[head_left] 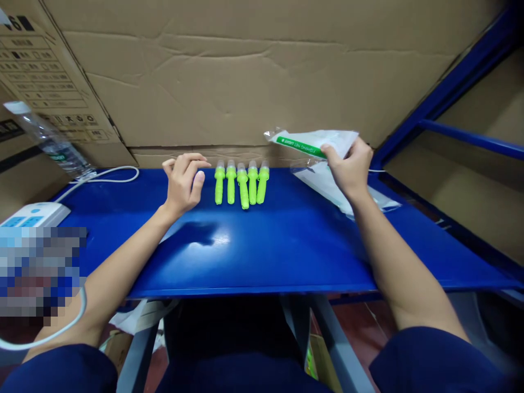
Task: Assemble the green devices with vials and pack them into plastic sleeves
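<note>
My right hand pinches a flat plastic packaging bag whose green strip reads "FISHING NET LIGHT". Under it on the blue table lie more of these white and clear bags. Several lime-green fishing net lights with clear tips stand out in a row near the table's back edge, tips toward the cardboard. Just left of that row hovers my left hand, empty, its fingers loosely bent and apart.
A cardboard wall rises behind the blue table. At the left are a clear water bottle, a white power strip and a white cable. A blue metal frame slopes along the right.
</note>
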`<state>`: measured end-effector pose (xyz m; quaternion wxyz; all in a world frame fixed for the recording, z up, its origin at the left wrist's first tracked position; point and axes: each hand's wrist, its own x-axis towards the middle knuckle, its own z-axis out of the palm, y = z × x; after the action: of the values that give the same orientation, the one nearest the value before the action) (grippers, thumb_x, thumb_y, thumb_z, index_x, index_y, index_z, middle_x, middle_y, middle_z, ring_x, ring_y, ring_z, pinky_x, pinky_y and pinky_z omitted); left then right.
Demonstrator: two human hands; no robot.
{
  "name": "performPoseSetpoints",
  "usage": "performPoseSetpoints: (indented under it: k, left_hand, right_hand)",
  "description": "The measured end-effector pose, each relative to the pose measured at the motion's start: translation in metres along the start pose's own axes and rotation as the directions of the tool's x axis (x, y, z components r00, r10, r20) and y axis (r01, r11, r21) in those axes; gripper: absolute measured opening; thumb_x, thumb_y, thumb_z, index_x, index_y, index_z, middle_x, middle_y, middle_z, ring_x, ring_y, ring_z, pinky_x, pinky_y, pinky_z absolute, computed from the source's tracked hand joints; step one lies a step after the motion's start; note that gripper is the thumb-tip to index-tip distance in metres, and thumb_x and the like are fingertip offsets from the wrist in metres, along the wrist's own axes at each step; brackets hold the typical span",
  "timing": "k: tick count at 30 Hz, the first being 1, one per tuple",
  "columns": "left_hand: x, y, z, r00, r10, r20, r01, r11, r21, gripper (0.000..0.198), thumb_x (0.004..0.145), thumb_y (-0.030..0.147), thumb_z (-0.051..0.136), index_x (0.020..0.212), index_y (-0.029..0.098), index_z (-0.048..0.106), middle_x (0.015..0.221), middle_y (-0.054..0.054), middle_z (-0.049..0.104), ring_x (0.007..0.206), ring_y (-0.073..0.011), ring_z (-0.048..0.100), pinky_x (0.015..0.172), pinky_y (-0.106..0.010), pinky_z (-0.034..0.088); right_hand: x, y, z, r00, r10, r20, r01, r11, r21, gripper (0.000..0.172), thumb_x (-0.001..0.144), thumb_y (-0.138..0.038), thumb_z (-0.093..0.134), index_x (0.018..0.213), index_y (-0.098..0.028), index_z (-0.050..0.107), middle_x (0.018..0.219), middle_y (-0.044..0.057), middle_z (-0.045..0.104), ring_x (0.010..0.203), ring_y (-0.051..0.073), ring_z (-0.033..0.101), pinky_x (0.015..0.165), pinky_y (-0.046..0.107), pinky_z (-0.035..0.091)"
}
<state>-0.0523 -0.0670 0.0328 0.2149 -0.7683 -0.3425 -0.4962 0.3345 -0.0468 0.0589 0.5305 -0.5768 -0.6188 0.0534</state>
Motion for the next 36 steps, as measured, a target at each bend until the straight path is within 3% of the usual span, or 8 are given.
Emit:
performPoseSetpoints:
  k: [3, 7, 12, 20, 23, 26, 30, 36]
  left_hand:
    - [-0.002, 0.0, 0.0, 0.998, 0.036, 0.057, -0.036, 0.999, -0.002, 0.039, 0.106, 0.041, 0.028, 0.106, 0.026, 0.064, 0.114, -0.004, 0.072, 0.103, -0.0225, 0.065, 0.093, -0.045, 0.03]
    - [-0.003, -0.003, 0.0, 0.989, 0.008, 0.15, -0.005, 1.0, -0.016, 0.04, 0.105, 0.042, 0.028, 0.107, 0.026, 0.064, 0.116, -0.005, 0.071, 0.106, -0.0235, 0.063, 0.099, -0.046, 0.028]
    - [-0.003, -0.004, 0.001, 0.976, -0.016, 0.215, 0.018, 1.0, -0.009, 0.043, 0.105, 0.044, 0.026, 0.107, 0.024, 0.064, 0.118, -0.008, 0.07, 0.11, -0.025, 0.061, 0.1, -0.048, 0.027]
    - [-0.003, -0.005, 0.001, 0.967, 0.006, 0.253, -0.005, 1.0, -0.005, 0.045, 0.105, 0.041, 0.027, 0.105, 0.022, 0.068, 0.117, -0.01, 0.07, 0.11, -0.0256, 0.061, 0.101, -0.047, 0.028]
    - [-0.003, -0.005, 0.001, 0.966, 0.025, 0.256, -0.027, 1.0, 0.005, 0.045, 0.105, 0.041, 0.028, 0.102, 0.022, 0.069, 0.118, -0.01, 0.07, 0.11, -0.0254, 0.062, 0.099, -0.047, 0.029]
    - [-0.004, -0.006, 0.002, 0.963, 0.037, 0.266, -0.041, 0.999, 0.01, 0.046, 0.105, 0.04, 0.027, 0.099, 0.022, 0.069, 0.119, -0.01, 0.07, 0.11, -0.0252, 0.062, 0.098, -0.047, 0.029]
    - [-0.004, -0.007, 0.003, 0.957, 0.028, 0.29, -0.031, 1.0, 0.005, 0.047, 0.105, 0.041, 0.028, 0.096, 0.022, 0.069, 0.12, -0.009, 0.07, 0.11, -0.0252, 0.062, 0.098, -0.048, 0.03]
    - [-0.004, -0.006, 0.003, 0.951, 0.032, 0.306, -0.032, 0.999, -0.006, 0.048, 0.105, 0.041, 0.029, 0.093, 0.022, 0.071, 0.119, -0.01, 0.069, 0.11, -0.0251, 0.062, 0.098, -0.048, 0.03]
  right_hand:
    - [-0.005, -0.011, -0.012, 0.997, -0.062, 0.035, 0.071, 0.906, -0.418, 0.025, 0.087, -0.045, 0.059, 0.091, -0.021, 0.06, 0.086, 0.011, 0.067, 0.089, 0.029, 0.064, 0.077, 0.041, 0.051]
    - [-0.012, -0.025, -0.013, 0.954, -0.105, 0.281, 0.265, 0.735, -0.624, 0.023, 0.089, -0.038, 0.057, 0.1, -0.018, 0.062, 0.096, 0.015, 0.068, 0.096, 0.033, 0.065, 0.08, 0.041, 0.049]
    - [-0.021, -0.024, -0.002, 0.837, -0.16, 0.524, 0.472, 0.695, -0.542, 0.033, 0.085, -0.025, 0.061, 0.117, -0.02, 0.061, 0.114, 0.016, 0.061, 0.104, 0.033, 0.062, 0.085, 0.043, 0.048]
    - [-0.032, 0.003, 0.016, 0.634, 0.108, 0.766, 0.408, 0.794, -0.45, 0.069, 0.066, -0.015, 0.075, 0.132, -0.021, 0.056, 0.114, 0.012, 0.057, 0.081, 0.023, 0.065, 0.077, 0.038, 0.056]
    - [-0.029, 0.01, 0.013, 0.578, 0.158, 0.8, 0.378, 0.818, -0.434, 0.077, 0.064, -0.03, 0.083, 0.136, -0.025, 0.055, 0.11, 0.011, 0.061, 0.074, 0.023, 0.068, 0.067, 0.038, 0.057]
    - [-0.025, 0.006, 0.008, 0.553, 0.166, 0.816, 0.311, 0.868, -0.387, 0.081, 0.065, -0.063, 0.082, 0.131, -0.024, 0.057, 0.112, 0.013, 0.067, 0.091, 0.031, 0.071, 0.079, 0.044, 0.059]
    - [-0.017, -0.001, 0.008, 0.607, 0.215, 0.765, 0.168, 0.906, -0.389, 0.066, 0.082, -0.07, 0.065, 0.124, -0.02, 0.06, 0.119, 0.015, 0.07, 0.106, 0.032, 0.069, 0.092, 0.045, 0.055]
    - [-0.004, 0.033, 0.004, 0.868, 0.269, 0.418, 0.095, 0.736, -0.67, 0.048, 0.099, -0.04, 0.044, 0.128, -0.005, 0.059, 0.125, 0.031, 0.064, 0.11, 0.036, 0.064, 0.089, 0.044, 0.046]
